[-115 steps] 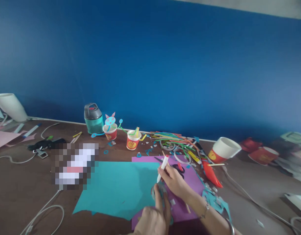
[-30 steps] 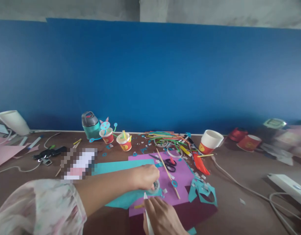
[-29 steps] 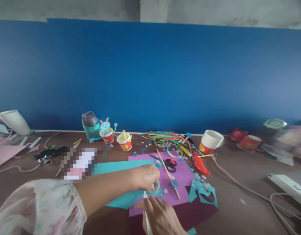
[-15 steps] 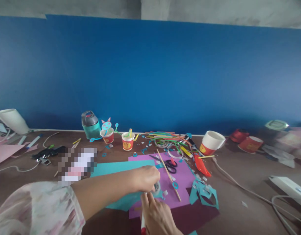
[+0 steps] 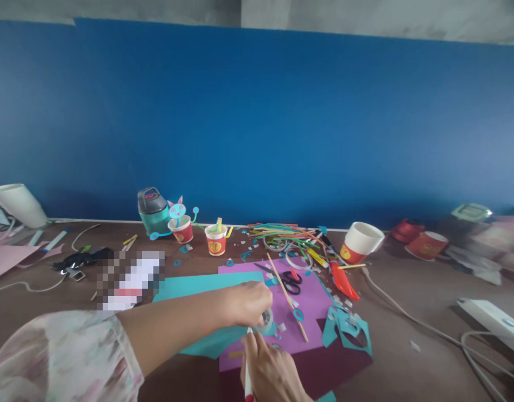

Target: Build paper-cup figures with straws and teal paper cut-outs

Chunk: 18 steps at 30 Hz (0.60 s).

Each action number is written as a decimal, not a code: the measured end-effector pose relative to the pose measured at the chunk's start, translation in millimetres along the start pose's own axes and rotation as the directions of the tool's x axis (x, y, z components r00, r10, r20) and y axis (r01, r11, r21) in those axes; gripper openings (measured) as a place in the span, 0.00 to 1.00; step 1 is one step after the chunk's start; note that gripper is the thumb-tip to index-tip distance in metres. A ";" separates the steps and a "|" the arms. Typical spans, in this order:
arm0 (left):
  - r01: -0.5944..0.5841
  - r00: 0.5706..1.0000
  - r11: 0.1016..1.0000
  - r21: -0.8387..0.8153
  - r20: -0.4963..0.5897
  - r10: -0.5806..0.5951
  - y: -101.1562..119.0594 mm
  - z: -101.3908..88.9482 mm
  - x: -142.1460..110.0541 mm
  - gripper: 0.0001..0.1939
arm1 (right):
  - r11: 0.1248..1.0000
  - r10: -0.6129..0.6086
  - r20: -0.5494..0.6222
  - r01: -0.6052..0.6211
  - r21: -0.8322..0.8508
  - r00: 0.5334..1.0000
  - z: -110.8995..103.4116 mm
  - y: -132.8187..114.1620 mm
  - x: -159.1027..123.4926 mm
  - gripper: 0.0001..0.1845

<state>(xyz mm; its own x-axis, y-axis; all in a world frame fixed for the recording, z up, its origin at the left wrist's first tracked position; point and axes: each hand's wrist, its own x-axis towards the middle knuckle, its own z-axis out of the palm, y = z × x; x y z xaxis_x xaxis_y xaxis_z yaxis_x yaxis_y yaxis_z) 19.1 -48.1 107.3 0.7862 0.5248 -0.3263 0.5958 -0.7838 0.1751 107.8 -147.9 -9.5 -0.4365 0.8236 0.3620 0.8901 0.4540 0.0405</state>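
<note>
My left hand (image 5: 249, 304) reaches in from the left under a floral sleeve, fingers closed at the edge of a clear roll of tape (image 5: 266, 319). The roll lies on the turquoise sheet (image 5: 215, 280), partly hidden by that hand. Just below, my right hand (image 5: 273, 365) is wrapped round a white marker (image 5: 248, 365) with a red end. The marker's upper tip points at the roll's near edge; what it touches I cannot tell. A purple sheet (image 5: 311, 318) lies beneath, bearing a wooden stick (image 5: 287, 296) with a small blue ring (image 5: 298, 315) and black-handled scissors (image 5: 292, 282).
Behind stand a cup with a paper cat (image 5: 181, 229), a cup with straws (image 5: 215, 241), a teal bottle (image 5: 154, 212) and stacked cups (image 5: 360, 244). Pipe cleaners or straws (image 5: 288, 234) lie heaped. Turquoise offcuts (image 5: 347, 329) and a white power strip (image 5: 493, 321) are to the right.
Since the oldest frame, my left arm has swung across the turquoise sheet and my right hand has come down nearer to me with the marker. Lately the marker has only shifted slightly at the roll.
</note>
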 end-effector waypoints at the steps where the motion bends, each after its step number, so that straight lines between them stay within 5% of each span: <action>1: -0.002 1.000 1.000 0.000 -0.001 0.002 0.2 -0.3 -0.1 0.03 | 1.000 -0.025 -0.027 0.025 0.015 0.999 -2.5 2.6 -0.7 0.16; 10: 0.005 1.000 1.000 -0.010 0.018 -0.005 1.6 -4.2 -1.5 0.02 | 0.971 -0.103 -0.050 0.111 0.213 0.993 -22.0 26.5 -11.5 0.13; 18: 0.011 0.999 1.000 -0.014 0.035 -0.010 0.7 -3.1 0.0 0.04 | 0.920 -0.120 0.087 0.078 0.383 0.989 -41.6 45.7 -17.4 0.15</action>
<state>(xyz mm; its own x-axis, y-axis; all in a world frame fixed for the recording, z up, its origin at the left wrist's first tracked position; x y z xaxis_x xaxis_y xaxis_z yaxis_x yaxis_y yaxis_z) 20.0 -47.6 110.3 0.7738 0.5210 -0.3602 0.6067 -0.7732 0.1849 161.5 -155.7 24.9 -0.5503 0.7895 0.2718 0.7349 0.6125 -0.2910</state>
